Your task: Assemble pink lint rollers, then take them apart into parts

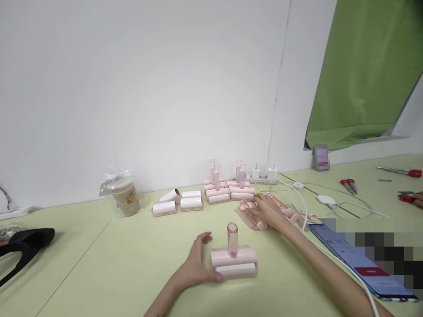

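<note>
My left hand (198, 259) grips the left end of a pink lint roller (235, 260) that lies on the pale green table (99, 264), its short pink handle standing upright. My right hand (267, 210) reaches farther back and rests on a heap of pink plastic parts (291, 212), fingers curled over one of them. Which piece it holds is not clear. Behind the hands, several finished pink rollers (228, 191) stand in rows by the wall, with several white paper rolls (180, 201) to their left.
A bagged drink cup (124, 197) stands at the back left, a black strap (23, 246) at the far left. White cables and chargers (297, 187) run across the right side, near a phone (357, 259). Red scissors (347, 184) lie at the right; another person's hand (418, 199) shows at the edge.
</note>
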The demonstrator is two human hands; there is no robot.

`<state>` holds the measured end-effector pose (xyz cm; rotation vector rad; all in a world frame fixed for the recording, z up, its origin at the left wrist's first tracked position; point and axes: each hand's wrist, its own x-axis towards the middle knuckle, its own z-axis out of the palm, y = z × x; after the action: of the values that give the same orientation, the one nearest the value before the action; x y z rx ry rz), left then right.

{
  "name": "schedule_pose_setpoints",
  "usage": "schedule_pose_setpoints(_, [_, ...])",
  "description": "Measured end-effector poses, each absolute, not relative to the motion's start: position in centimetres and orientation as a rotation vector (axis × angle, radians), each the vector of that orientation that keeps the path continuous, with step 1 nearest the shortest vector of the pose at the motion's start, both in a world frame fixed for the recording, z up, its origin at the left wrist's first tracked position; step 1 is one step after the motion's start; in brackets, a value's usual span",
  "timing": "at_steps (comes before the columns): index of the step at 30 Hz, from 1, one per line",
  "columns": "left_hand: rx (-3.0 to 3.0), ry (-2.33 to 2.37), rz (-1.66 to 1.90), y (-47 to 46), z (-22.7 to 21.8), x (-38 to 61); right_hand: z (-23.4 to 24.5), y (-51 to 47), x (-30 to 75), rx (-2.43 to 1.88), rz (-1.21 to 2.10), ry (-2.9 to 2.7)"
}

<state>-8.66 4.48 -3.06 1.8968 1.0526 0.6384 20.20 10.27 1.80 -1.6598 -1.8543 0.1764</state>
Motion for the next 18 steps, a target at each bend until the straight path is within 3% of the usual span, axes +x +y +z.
schedule_pose_setpoints(5, [1.806, 0.908, 0.996, 4.9, 0.5, -7.4, 3.6, 7.7, 18.3, -1.424, 0.412, -1.824])
schedule_pose_setpoints(10, [1.656, 0.635, 1.024, 4.6, 4.1, -2.2, 5.6, 4.8, 15.9, -1.096, 0.702, -1.894])
schedule_pose_setpoints(18, [1.196, 0.575, 0.948, 4.5, 1.4, 1.1, 6.4, 3.3, 13.8, -0.969, 0.76, -1.686])
